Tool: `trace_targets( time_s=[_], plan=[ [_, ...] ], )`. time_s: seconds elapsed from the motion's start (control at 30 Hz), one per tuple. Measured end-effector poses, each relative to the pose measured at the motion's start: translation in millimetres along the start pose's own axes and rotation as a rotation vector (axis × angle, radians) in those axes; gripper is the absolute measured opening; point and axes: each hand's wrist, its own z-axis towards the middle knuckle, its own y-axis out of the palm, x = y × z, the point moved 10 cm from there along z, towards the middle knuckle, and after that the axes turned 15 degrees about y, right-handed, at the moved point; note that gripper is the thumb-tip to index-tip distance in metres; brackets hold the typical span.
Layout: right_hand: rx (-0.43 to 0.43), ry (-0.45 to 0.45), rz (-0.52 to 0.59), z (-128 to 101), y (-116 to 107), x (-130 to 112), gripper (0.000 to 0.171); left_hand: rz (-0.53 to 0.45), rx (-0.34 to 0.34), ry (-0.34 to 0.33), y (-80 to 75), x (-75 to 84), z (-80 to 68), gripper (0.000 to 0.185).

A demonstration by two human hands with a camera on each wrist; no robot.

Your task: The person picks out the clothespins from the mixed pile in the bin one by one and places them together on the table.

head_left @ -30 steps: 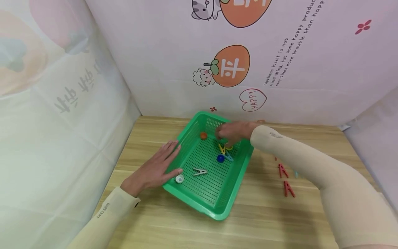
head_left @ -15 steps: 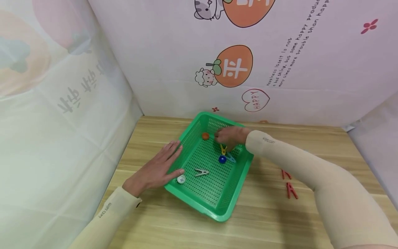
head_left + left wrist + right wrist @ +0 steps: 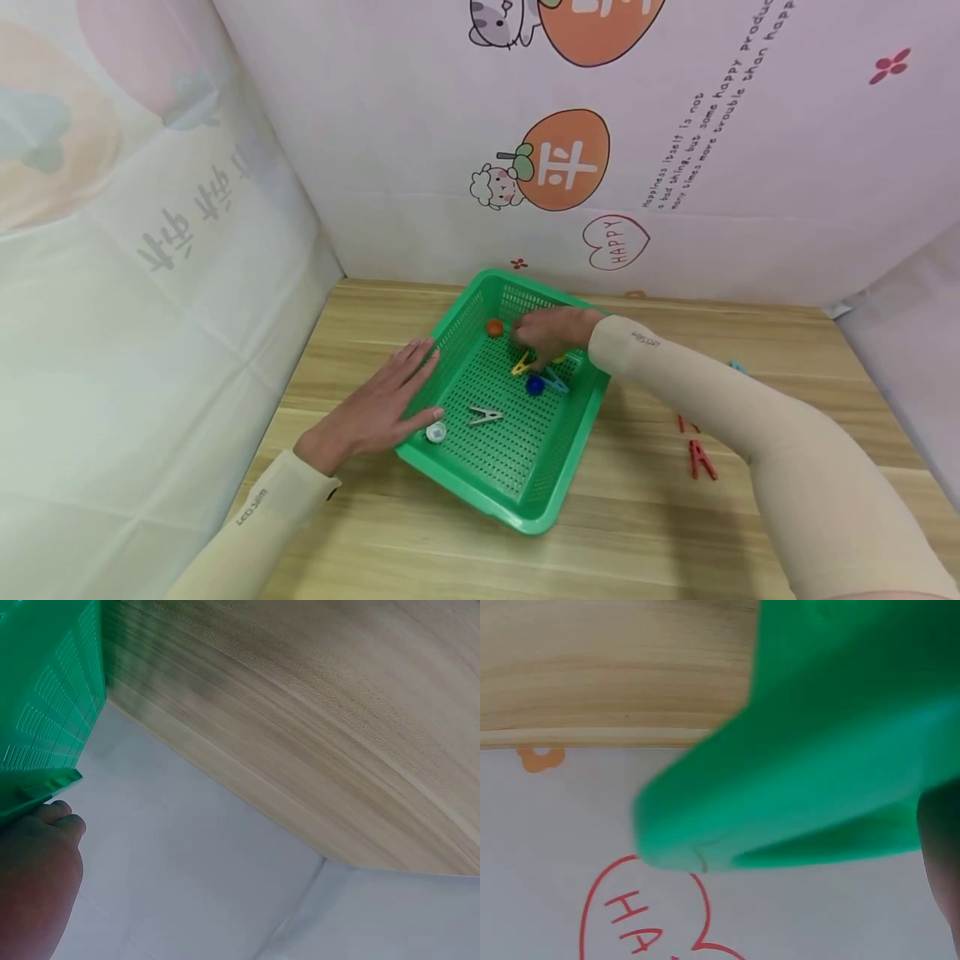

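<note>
In the head view, my left hand (image 3: 375, 408) lies with straight fingers spread over the left rim of a green plastic basket (image 3: 480, 500). My right hand (image 3: 551, 332) reaches over the basket's far right side, fingers bent down inside. A yellow clothespin (image 3: 521, 365) sits tilted at its thumb and fingers, which seem to pinch it; the fingertips are partly hidden. Close by lie a blue bottle cap (image 3: 535, 385), a light blue clothespin (image 3: 556, 381) and a yellow piece (image 3: 559, 359) half covered by the hand. An orange cap (image 3: 494, 327) rests near the far left corner.
A white clothespin (image 3: 486, 415) and a white cap (image 3: 436, 432) lie in the basket's near left part. Red clothespins (image 3: 702, 460) and a light blue piece (image 3: 738, 367) are on the wooden table (image 3: 630, 533), partly behind the right sleeve. A printed cloth wall (image 3: 420, 167) stands behind.
My right hand has gone lower into the basket and slightly left. The yellow clothespin has turned and shifted left under its fingers. My left hand has stayed on the rim.
</note>
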Motion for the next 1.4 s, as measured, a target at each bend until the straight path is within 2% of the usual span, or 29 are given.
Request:
trace_targets(
  time_s=[0.4,0.77,1.1,1.4],
  plan=[
    [-0.005,-0.004,0.026,-7,8,5,0.025,0.0,0.003,0.008,1.4,3.0,3.1,0.087],
    [0.06,0.018,0.136,-25,-11,20,0.025,0.005,0.002,0.003,0.0,4.5,3.7,0.088],
    [0.18,0.06,0.219,-66,-44,52,0.028,0.003,-0.003,-0.004,-0.1,5.7,3.3,0.088],
    [0.263,0.137,0.238,-110,-50,84,0.024,0.011,-0.01,-0.021,3.1,4.6,1.0,0.089]
  ],
)
